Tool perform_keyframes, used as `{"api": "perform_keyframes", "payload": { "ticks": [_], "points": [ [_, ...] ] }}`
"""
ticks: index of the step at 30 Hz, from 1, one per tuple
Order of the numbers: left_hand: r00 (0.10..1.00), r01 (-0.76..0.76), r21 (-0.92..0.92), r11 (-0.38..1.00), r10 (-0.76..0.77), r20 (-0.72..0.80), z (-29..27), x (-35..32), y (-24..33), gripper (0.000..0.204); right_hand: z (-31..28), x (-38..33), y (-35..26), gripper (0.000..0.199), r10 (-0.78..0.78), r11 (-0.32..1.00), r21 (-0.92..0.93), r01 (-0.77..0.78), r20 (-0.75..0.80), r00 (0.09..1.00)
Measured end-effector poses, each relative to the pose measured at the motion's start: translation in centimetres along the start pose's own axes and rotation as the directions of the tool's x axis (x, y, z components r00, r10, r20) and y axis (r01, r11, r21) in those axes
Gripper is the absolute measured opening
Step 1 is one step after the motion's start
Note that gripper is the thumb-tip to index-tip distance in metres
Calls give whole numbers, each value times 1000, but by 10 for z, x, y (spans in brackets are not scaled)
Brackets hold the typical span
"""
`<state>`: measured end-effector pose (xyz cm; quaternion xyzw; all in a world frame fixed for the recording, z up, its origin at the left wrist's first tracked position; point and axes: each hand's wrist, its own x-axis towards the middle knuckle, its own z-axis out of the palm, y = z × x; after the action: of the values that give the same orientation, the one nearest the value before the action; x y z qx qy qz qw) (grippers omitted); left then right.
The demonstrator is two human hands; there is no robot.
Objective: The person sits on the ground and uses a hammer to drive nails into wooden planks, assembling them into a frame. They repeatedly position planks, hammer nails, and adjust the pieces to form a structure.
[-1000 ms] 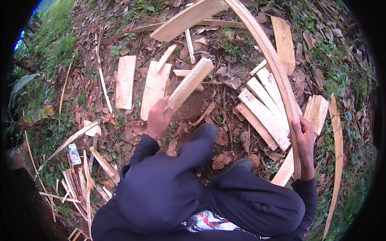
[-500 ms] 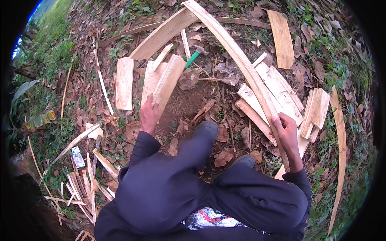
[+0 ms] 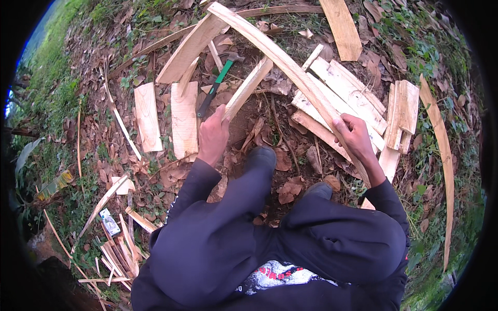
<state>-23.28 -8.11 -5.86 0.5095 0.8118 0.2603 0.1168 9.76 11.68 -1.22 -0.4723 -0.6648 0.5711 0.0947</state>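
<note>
My left hand [image 3: 213,136] is closed around the near end of a short wooden board [image 3: 248,89], which tilts up and away to the right. My right hand [image 3: 355,136] grips a long narrow wooden strip [image 3: 290,71] near its lower end. The strip runs diagonally to the far left, where its tip meets or overlaps a wide board [image 3: 193,47]. Just left of the short board lies a hammer [image 3: 220,79] with a green and black handle. Beside it a flat board [image 3: 184,124] rests on the ground, with a thin piece at its top.
Several split boards [image 3: 348,93] lie piled to the right, next to a smaller stack [image 3: 402,111]. A long thin strip [image 3: 440,140] curves along the far right. Wood scraps [image 3: 118,254] and a small packet [image 3: 109,222] are at the lower left. Dry leaves and grass cover the ground.
My left hand has lifted the short board off the flat board and moved it right, uncovering the hammer's handle. My right hand still holds the long strip. The whole view has shifted somewhat.
</note>
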Motion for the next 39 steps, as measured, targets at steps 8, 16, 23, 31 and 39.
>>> {"api": "perform_keyframes", "payload": {
  "ticks": [8, 16, 23, 31, 39],
  "points": [
    [994, -96, -5, 995, 96, 48, 36, 32, 27, 35, -32, 13, 26, 33, 1, 1000, 9, -2, 71, 997],
    [985, -31, -105, 994, 48, 163, 56, 34, 40, 46, -46, 13, 56, 31, -7, 999, -45, 10, 83, 997],
    [947, -175, -89, 981, 192, 258, 67, 48, 53, 56, -68, 26, 78, 42, 59, 998, -40, -52, 182, 982],
    [957, -100, -221, 970, 154, 245, 89, 82, 112, 68, -127, 53, 136, 29, -217, 907, -407, 107, -235, 947],
    [904, -245, -17, 969, 235, 358, 137, 26, 136, 91, -191, 128, 148, 65, -42, 696, -711, -98, -176, 983]
  ]
}}
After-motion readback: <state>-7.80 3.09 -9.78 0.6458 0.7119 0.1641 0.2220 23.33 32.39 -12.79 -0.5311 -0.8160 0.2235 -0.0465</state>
